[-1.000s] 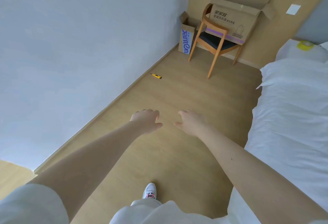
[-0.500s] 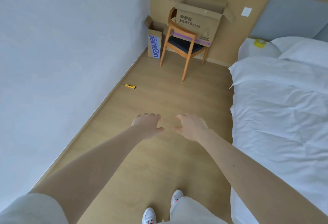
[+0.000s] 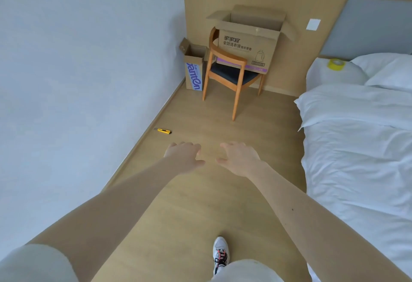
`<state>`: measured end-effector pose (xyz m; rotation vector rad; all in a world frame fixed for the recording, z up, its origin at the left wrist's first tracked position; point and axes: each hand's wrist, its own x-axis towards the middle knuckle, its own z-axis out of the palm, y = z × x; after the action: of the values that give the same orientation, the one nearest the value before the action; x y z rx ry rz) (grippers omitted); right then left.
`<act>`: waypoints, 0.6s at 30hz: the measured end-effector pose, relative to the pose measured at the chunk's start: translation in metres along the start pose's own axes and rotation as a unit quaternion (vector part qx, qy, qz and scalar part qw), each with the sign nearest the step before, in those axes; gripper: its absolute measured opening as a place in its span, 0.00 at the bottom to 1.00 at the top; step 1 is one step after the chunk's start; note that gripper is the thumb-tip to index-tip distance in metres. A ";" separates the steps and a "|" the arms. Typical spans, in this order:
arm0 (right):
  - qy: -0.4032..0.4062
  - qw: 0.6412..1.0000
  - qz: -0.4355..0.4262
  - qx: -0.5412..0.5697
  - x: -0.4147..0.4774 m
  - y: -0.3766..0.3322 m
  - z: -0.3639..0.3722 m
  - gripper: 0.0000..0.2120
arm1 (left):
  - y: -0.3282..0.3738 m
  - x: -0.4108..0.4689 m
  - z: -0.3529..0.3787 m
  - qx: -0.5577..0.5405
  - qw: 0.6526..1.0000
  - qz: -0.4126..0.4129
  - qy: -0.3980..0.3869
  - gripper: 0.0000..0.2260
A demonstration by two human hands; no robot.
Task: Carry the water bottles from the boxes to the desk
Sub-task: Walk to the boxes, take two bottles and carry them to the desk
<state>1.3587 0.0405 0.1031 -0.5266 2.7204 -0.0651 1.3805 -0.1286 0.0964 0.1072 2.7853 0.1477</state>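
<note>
While looking down the room from its near end, noting both boxes standing well apart from the hands, far ahead by the back wall. Recording a large open brown cardboard box with printed lettering [image 3: 247,47] sitting on the dark seat of a light wooden armchair [image 3: 231,75]. Recording a small narrow brown cardboard box with blue lettering [image 3: 194,76] standing upright on the pale wood floor [image 3: 200,203] in the corner, just left of the armchair, with top flaps open. Not seeing into either box from this angle; unable to place the water bottles.

Finding the left hand [image 3: 184,158] and the right hand [image 3: 239,159] held out forward side by side above the floor, palms down, near each other but apart. Finding the fingers of both loosely spread and slightly curled, with thumbs pointing toward one another. Holding nothing and touching nothing with either hand.

Logging a yellow and black utility knife [image 3: 163,131] lying on the floor near the foot of the pale wall [image 3: 78,81], ahead and left of the left hand. Logging a bed with a rumpled white duvet [image 3: 356,159] running along the right side, with a yellow roll of tape [image 3: 336,64] resting on a white pillow [image 3: 323,78] at its head.
</note>
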 end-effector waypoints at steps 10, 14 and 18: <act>-0.004 1.000 -0.002 0.026 0.095 0.079 -0.044 0.25 | 0.026 0.115 -0.040 0.019 1.000 -0.015 -0.018 0.19; -0.014 0.999 0.008 0.031 0.117 0.104 -0.051 0.25 | 0.033 0.149 -0.042 0.024 0.999 -0.007 -0.038 0.19; -0.014 0.999 0.029 0.042 0.140 0.128 -0.058 0.26 | 0.039 0.188 -0.047 0.027 0.999 0.012 -0.045 0.18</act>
<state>1.1719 0.1062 0.0945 -0.4218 2.6899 -0.1558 1.1904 -0.0769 0.0809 0.1566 2.7003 0.0726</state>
